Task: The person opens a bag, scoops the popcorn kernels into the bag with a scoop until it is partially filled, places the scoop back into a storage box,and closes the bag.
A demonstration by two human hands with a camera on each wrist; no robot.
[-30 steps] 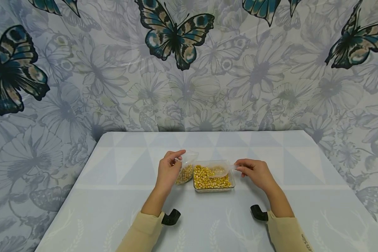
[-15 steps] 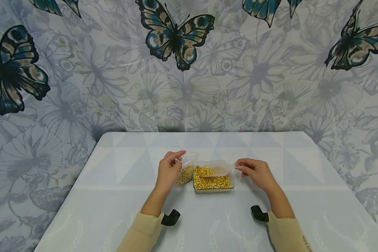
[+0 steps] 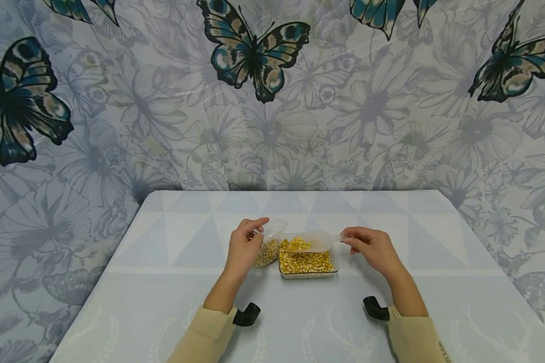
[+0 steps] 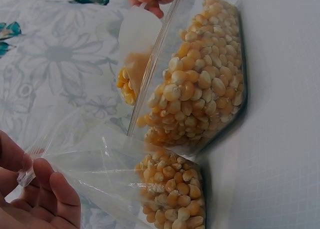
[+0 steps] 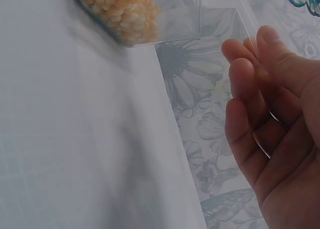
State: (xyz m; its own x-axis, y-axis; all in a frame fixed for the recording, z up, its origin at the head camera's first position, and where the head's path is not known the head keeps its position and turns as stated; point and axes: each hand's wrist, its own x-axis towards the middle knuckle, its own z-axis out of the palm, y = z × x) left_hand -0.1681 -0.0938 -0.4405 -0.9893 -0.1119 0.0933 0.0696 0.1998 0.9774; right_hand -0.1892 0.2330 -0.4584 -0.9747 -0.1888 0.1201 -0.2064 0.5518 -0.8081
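With its fingers, my left hand [image 3: 244,246] pinches the gathered top of a clear plastic bag [image 4: 105,161], whose lower part bulges with corn kernels [image 4: 172,189]. Against the bag's right side stands a clear rectangular container [image 3: 309,276], holding a deep layer of yellow corn kernels [image 3: 306,262]. My right hand [image 3: 371,248] pinches the handle end of a translucent scoop [image 4: 137,31] between thumb and fingers. The scoop's bowl is over the container, and kernels show at its tip in the left wrist view. In the right wrist view the scoop's bowl is mostly out of frame.
Bag and container stand on a pale patterned table [image 3: 309,322]. Behind it hangs a butterfly-print cloth [image 3: 272,146]. Black wrist-worn pieces [image 3: 247,314] stick out from both cuffs, low over the table.
The scoop in my right hand has tilted and risen slightly within the container, with kernels gathered at its left end. My left hand and the bag have hardly moved.
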